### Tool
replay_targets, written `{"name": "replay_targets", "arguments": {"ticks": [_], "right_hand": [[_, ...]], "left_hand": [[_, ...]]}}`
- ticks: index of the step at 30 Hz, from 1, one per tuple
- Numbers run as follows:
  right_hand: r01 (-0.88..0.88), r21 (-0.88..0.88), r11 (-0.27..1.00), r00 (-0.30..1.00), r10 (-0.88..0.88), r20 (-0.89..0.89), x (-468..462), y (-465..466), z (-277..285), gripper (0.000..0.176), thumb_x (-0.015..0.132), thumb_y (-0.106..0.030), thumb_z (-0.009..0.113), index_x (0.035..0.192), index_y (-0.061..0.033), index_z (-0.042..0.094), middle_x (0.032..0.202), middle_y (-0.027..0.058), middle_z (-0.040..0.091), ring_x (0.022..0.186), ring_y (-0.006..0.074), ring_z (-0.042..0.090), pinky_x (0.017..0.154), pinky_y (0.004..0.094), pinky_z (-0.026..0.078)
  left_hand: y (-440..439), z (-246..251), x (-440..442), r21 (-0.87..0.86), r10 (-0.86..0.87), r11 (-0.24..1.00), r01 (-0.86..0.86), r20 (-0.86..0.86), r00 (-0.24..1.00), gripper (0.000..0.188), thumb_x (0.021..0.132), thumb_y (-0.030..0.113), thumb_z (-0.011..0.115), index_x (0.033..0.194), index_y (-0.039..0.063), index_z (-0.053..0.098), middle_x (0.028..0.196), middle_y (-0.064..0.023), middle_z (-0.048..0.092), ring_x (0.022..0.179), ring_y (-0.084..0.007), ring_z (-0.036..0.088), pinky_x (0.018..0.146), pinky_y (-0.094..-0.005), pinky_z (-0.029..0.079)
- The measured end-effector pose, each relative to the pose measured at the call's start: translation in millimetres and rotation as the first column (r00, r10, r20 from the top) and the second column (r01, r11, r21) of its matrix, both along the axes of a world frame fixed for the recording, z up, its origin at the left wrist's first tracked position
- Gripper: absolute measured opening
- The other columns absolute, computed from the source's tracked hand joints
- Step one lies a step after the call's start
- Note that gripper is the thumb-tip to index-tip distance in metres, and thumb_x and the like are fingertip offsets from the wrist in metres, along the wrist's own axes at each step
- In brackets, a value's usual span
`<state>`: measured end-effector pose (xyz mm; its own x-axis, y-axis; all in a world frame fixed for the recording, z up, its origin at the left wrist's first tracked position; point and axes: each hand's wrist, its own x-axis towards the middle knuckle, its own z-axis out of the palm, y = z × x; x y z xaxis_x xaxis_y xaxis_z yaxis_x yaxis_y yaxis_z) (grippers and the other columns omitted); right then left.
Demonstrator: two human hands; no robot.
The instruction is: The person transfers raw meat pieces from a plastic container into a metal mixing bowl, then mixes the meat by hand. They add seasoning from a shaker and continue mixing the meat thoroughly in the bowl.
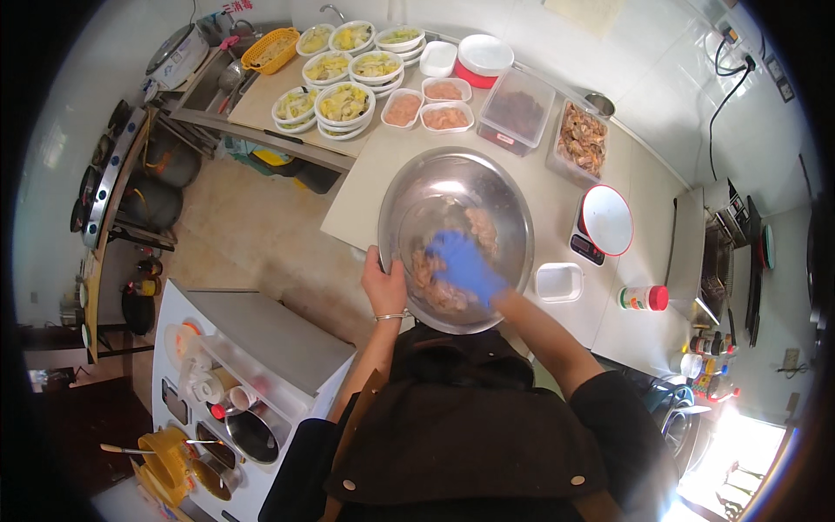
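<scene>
A large stainless steel bowl (515,209) stands before me at the counter's near edge. My left hand (385,287) grips its left rim, thumb on top. Inside the bowl my right hand (463,264), in a blue glove, presses into pieces of pale raw meat (481,228). Its blurred fingertips are partly hidden, so whether they hold a piece is unclear. Right of the bowl lies a bare white plastic tray (559,282). Beyond the bowl, several similar trays hold raw meat (446,118).
A kitchen scale (587,249) carries a red-rimmed white dish (607,220). A red-capped jar (643,298) stands nearby. Farther back are a lidded plastic box (517,107), a tub of shrimp-like pieces (580,140) and stacked bowls of yellow-green vegetables (344,103). A white refrigerator (261,339) stands left.
</scene>
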<state>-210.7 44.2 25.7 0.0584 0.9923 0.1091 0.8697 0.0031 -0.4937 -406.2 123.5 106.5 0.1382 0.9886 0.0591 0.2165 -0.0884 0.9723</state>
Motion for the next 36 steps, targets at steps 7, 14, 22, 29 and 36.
{"name": "replay_targets", "arguments": {"ticks": [7, 14, 22, 29, 36], "right_hand": [[0.011, -0.110, 0.994, 0.995, 0.000, 0.101, -5, -1, -5, 0.050, 0.080, -0.034, 0.068, 0.122, -0.0095, 0.055, 0.119, 0.0218, 0.051, 0.111, 0.0434, 0.049, 0.095, 0.0516, 0.042], [0.088, -0.064, 0.994, 0.993, -0.092, -0.074, 0, 11, -5, 0.049, 0.081, -0.036, 0.067, 0.121, -0.0096, 0.055, 0.122, 0.0219, 0.050, 0.108, 0.0413, 0.052, 0.095, 0.0522, 0.042], [-0.028, -0.043, 0.999, 0.995, 0.023, -0.100, -2, -2, -24, 0.050, 0.081, -0.026, 0.069, 0.125, -0.0095, 0.053, 0.127, 0.0229, 0.049, 0.112, 0.0430, 0.052, 0.096, 0.0528, 0.044], [0.165, -0.185, 0.969, 0.986, -0.165, 0.012, -12, -12, -10, 0.052, 0.077, -0.024, 0.071, 0.123, -0.0072, 0.054, 0.118, 0.0202, 0.052, 0.113, 0.0416, 0.050, 0.095, 0.0492, 0.045], [0.284, -0.127, 0.950, 0.951, -0.296, -0.092, -25, -11, -18, 0.038, 0.080, -0.019, 0.066, 0.115, -0.0104, 0.056, 0.121, 0.0186, 0.054, 0.111, 0.0405, 0.052, 0.095, 0.0492, 0.045]], "left_hand": [[2, -3, -1, 0.009, 0.038, 0.999, -0.038, 0.040, 0.998, 0.015, 0.078, 0.005, 0.057, 0.087, -0.002, 0.048, 0.075, -0.0142, 0.054, 0.067, -0.0202, 0.049, 0.067, -0.0319, 0.046], [-2, -1, -2, -0.050, 0.011, 0.999, -0.010, 0.015, 1.000, 0.014, 0.079, 0.004, 0.057, 0.089, -0.003, 0.049, 0.075, -0.0139, 0.053, 0.068, -0.0197, 0.048, 0.068, -0.0322, 0.046], [1, -6, 0, -0.004, 0.017, 1.000, -0.017, 0.012, 1.000, 0.015, 0.078, 0.004, 0.058, 0.087, -0.003, 0.048, 0.075, -0.0135, 0.052, 0.067, -0.0206, 0.046, 0.066, -0.0332, 0.045], [4, -4, 0, -0.012, 0.031, 0.999, -0.031, 0.049, 0.998, 0.015, 0.078, 0.004, 0.058, 0.085, -0.002, 0.046, 0.073, -0.0128, 0.050, 0.067, -0.0199, 0.046, 0.065, -0.0324, 0.044], [5, -6, -2, -0.002, 0.020, 1.000, -0.020, 0.012, 1.000, 0.014, 0.078, 0.003, 0.057, 0.086, -0.003, 0.048, 0.074, -0.0136, 0.052, 0.067, -0.0201, 0.046, 0.065, -0.0328, 0.045]]}}
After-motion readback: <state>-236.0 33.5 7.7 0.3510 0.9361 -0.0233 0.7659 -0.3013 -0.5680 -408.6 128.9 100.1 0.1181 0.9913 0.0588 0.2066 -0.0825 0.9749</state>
